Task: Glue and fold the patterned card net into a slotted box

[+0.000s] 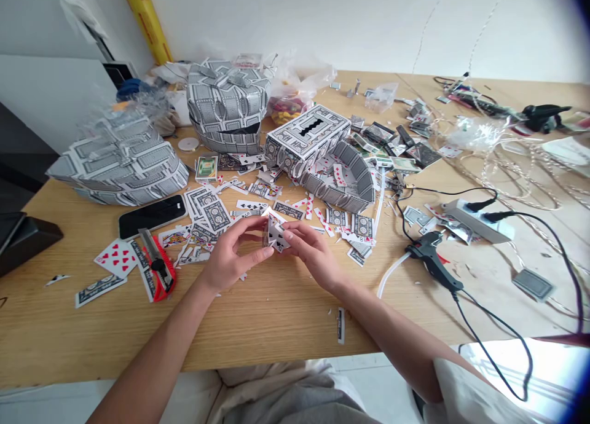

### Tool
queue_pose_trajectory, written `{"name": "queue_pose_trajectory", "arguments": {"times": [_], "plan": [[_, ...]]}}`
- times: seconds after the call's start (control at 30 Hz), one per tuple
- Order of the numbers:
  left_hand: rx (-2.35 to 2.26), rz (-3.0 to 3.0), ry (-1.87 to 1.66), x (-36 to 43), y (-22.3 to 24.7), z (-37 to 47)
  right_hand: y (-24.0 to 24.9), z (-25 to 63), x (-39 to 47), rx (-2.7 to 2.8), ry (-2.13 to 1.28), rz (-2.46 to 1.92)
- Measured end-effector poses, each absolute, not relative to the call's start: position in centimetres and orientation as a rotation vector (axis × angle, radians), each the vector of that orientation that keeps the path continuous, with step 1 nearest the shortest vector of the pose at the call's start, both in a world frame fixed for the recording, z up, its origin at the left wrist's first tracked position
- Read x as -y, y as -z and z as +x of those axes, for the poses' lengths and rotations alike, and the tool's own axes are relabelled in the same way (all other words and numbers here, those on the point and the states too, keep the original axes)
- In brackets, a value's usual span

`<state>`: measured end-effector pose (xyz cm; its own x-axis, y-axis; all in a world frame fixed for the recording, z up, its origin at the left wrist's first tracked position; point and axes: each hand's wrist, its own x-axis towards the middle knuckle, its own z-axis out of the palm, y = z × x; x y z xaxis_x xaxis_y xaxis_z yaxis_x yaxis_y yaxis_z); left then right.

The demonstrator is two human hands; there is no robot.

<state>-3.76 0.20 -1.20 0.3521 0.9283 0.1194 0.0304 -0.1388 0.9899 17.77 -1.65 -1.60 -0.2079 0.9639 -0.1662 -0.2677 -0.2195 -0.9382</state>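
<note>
Between both hands, just above the table's middle, is a folded playing card (278,235) with black pips showing. My left hand (235,252) pinches its left side with thumb and fingers. On the right side, the fingertips of my right hand (311,252) close on the same card. Cut card strips (288,210) and loose playing cards (209,210) lie just beyond the hands. Farther back stands a box made of patterned cards (308,138), tilted over an open card tray (341,193) with scraps inside.
Two woven card baskets (225,101) stand back left. A phone (152,217) and a red utility knife (159,267) lie left of my hands. To the right are a glue gun (433,261), its cord and a white power strip (479,220). Coiled twine (520,178) spreads at far right.
</note>
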Motion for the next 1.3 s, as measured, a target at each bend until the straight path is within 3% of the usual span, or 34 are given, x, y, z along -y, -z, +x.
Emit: {"name": "queue_pose_trajectory", "arguments": {"times": [0.53,0.87,1.3], "plan": [[-0.937,2.027,-0.993,-0.2,1.5,-3.9,1.7,17.6,1.6,1.1,-1.546,-1.113],[-0.794,1.724,-0.824,-0.4,1.1,-5.1,2.2,17.8,1.3,1.01,-1.596,-1.103],[-0.867,1.629,-0.875,-0.4,1.8,-4.4,2.0,17.3,1.3,0.914,-1.673,-1.061]]}}
